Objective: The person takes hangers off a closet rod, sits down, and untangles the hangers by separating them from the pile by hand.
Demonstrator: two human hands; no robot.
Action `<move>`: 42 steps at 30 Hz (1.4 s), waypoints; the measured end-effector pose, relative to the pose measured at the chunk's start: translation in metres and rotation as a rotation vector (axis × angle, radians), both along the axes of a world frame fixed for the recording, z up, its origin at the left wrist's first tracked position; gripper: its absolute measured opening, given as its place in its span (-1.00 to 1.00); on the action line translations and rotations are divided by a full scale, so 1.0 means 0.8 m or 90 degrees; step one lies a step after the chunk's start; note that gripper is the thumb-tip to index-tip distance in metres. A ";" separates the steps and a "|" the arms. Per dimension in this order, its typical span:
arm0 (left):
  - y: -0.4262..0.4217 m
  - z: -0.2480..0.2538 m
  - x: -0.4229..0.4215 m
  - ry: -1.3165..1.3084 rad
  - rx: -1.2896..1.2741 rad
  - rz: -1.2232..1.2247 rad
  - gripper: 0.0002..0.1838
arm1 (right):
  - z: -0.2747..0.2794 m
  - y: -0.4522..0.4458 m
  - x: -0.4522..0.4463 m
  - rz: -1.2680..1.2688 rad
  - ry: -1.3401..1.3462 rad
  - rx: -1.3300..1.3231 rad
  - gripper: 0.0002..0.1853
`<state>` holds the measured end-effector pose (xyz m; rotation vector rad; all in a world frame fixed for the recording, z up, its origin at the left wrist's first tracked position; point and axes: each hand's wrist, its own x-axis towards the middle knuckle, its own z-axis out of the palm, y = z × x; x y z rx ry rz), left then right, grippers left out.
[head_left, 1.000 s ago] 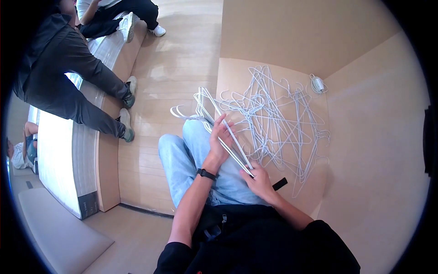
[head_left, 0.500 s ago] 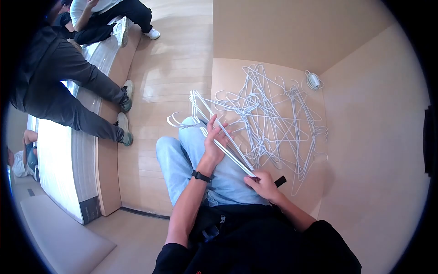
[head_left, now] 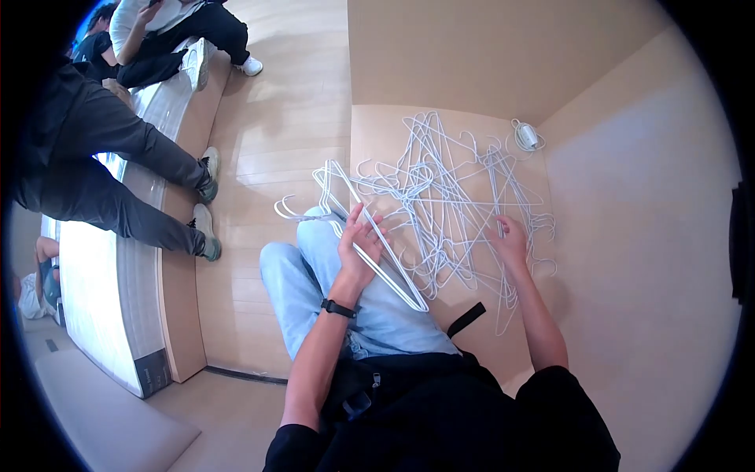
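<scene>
Several white wire hangers (head_left: 385,275) lie together over my jeans-clad legs, their hooks pointing left. My left hand (head_left: 360,250), with a black band on the wrist, holds this bunch, its fingers passing around the wires. At the right side of a tangled pile of white wire hangers (head_left: 440,208) is my right hand (head_left: 511,240). Its fingers are curled against the wires there and appear to pinch one of the hangers; exactly which one is hard to make out.
The pile lies on a wood-coloured panel between a back wall (head_left: 503,55) and a right wall (head_left: 637,236). A coiled white cord (head_left: 524,136) sits in the corner. At left, people sit and stand by a plastic-wrapped mattress (head_left: 110,275). A black strap (head_left: 466,318) lies beside my hip.
My right hand has let go of the lower ends of the held hangers and moved up and right to the pile. My left hand still holds the bunch. The view has shifted slightly.
</scene>
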<state>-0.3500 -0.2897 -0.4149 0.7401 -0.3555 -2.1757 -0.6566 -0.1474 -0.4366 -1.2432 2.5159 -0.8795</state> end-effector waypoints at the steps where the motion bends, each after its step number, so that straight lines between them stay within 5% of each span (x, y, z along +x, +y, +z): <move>1: 0.000 0.001 0.000 0.001 0.003 -0.003 -0.21 | -0.007 -0.004 0.000 -0.001 0.000 -0.001 -0.66; 3: 0.000 0.002 -0.001 0.001 0.004 -0.003 -0.22 | -0.024 -0.014 0.000 -0.031 -0.067 0.106 -0.64; 16: -0.001 0.002 -0.001 -0.007 0.005 -0.009 -0.27 | -0.039 0.002 0.006 -0.062 -0.119 0.004 -0.87; 24: 0.000 0.002 -0.001 -0.006 0.007 -0.009 -0.29 | 0.010 0.000 0.025 -0.109 -0.037 0.121 -0.46; 42: -0.001 0.001 -0.001 0.001 0.010 -0.016 -0.25 | 0.004 0.011 0.015 -0.063 -0.078 0.123 -0.46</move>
